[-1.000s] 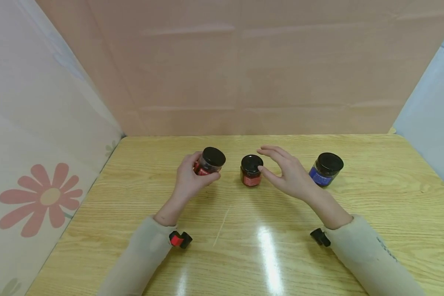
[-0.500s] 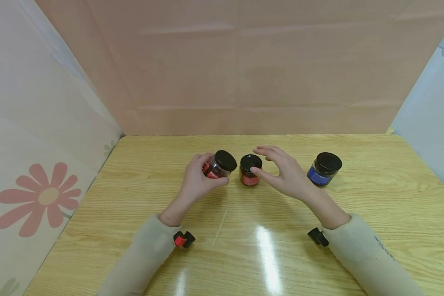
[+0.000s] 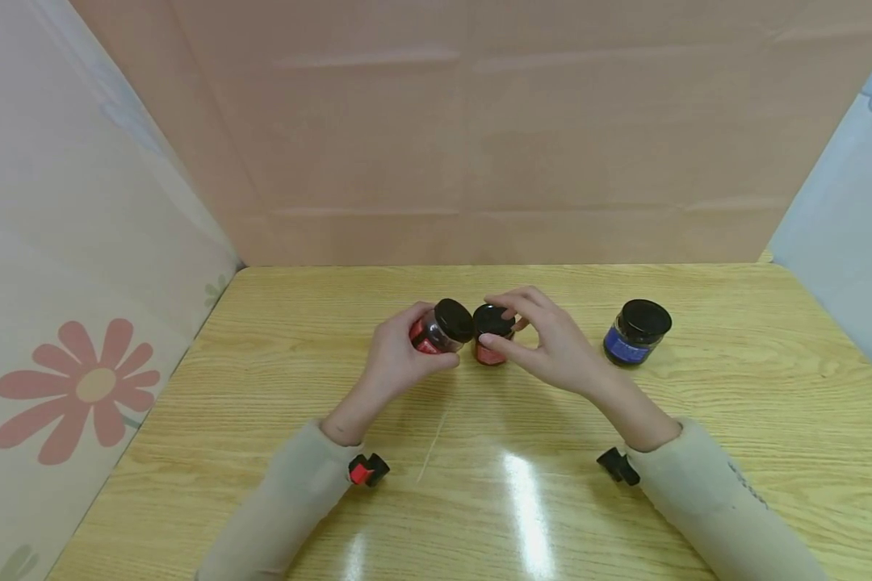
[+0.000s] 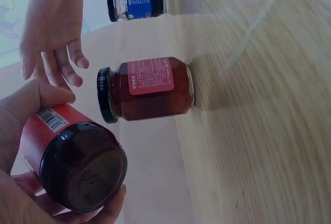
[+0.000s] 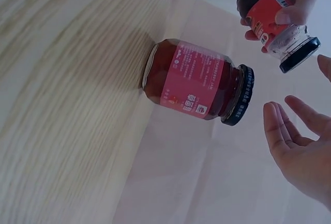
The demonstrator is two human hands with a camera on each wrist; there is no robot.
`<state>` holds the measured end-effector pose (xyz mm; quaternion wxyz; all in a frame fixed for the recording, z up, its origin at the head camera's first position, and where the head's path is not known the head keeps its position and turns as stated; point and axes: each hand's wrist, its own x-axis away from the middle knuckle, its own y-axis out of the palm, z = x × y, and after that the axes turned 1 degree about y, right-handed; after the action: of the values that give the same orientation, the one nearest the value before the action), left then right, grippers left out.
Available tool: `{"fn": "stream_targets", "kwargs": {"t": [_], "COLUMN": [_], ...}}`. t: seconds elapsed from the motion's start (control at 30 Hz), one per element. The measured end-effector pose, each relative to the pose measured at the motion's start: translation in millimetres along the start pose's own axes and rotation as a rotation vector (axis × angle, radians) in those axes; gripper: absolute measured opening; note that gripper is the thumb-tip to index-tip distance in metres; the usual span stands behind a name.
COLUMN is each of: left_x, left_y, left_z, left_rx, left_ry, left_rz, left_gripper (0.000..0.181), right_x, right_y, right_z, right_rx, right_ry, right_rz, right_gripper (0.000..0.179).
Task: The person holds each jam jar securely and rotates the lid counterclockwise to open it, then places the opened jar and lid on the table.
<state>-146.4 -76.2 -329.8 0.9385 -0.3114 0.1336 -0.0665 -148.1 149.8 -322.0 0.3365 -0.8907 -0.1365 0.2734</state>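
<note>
In the head view my left hand (image 3: 396, 355) grips a jar with a black lid and red label (image 3: 436, 332), tilted with its lid to the right. The left wrist view shows this held jar's dark base (image 4: 85, 169) raised off the table. Upright on the table beside it stands a strawberry jam jar (image 5: 194, 79) with a pink-red label and black lid. My right hand (image 3: 555, 347) hovers at that jam jar's lid, fingers loosely bent and thumb apart. In the right wrist view a gap shows between the right fingertips (image 5: 270, 110) and the lid.
A blue-labelled jar (image 3: 628, 345) with a black lid stands on the wooden table (image 3: 276, 347) to the right. Behind the table rises a pinkish-brown backdrop (image 3: 465, 145), with a flower-patterned wall (image 3: 94, 242) on the left.
My left hand has carried the red-labelled jar rightward, close to the strawberry jam jar, tilting it more. My right hand has shifted slightly left, its fingers closing in over the jam jar's lid.
</note>
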Motion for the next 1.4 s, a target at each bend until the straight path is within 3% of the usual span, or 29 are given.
{"fn": "stream_targets", "kwargs": {"t": [0.33, 0.8, 1.1, 1.4], "left_x": [-0.4, 0.4, 0.6, 1.1], "left_y": [3.8, 8.6, 14.0, 19.4], "left_z": [6.9, 8.2, 10.6, 12.4], "left_rx": [-0.085, -0.141, -0.246, -0.414], "left_ry": [0.014, 0.073, 0.158, 0.279], "left_rz": [-0.066, -0.071, -0.052, 0.015], "left_gripper": [0.050, 0.049, 0.049, 0.045], "right_x": [-0.7, -1.2, -3.7, -6.9], "right_y": [6.0, 12.6, 13.9, 18.4], "right_z": [-5.4, -12.1, -15.2, -17.0], "right_rx": [-0.072, -0.131, -0.090, -0.082], "right_ry": [0.019, 0.092, 0.189, 0.315], "right_rz": [-0.051, -0.074, -0.040, -0.020], "right_gripper": [0.050, 0.050, 0.047, 0.045]}}
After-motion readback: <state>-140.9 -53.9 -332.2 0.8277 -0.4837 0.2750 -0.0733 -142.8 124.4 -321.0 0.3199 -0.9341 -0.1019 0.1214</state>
